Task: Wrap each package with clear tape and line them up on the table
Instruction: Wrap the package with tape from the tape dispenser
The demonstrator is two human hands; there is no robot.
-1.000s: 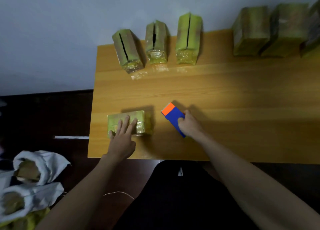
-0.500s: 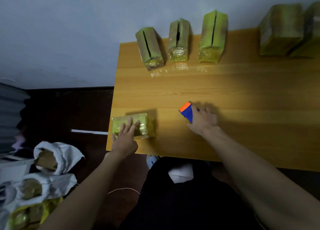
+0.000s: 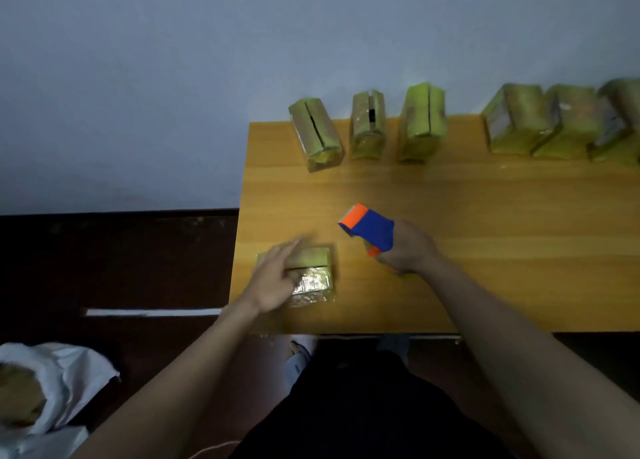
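Observation:
A yellow-green package (image 3: 311,278) lies near the front left corner of the wooden table (image 3: 485,216). My left hand (image 3: 275,276) rests on it with the fingers stretched out over its top. My right hand (image 3: 405,250) grips a blue and orange tape dispenser (image 3: 369,228), lifted just right of the package. Along the far edge stand three slit-topped packages (image 3: 369,129) and, further right, three more packages (image 3: 561,124) pressed side by side.
White sacks (image 3: 45,386) holding more packages sit on the dark floor at the lower left. A pale strip (image 3: 152,312) lies on the floor beside the table's left edge. A grey wall rises behind the table.
My right hand has picked the tape dispenser up off the table and now holds it in a full grip. My left hand has slid further over the package.

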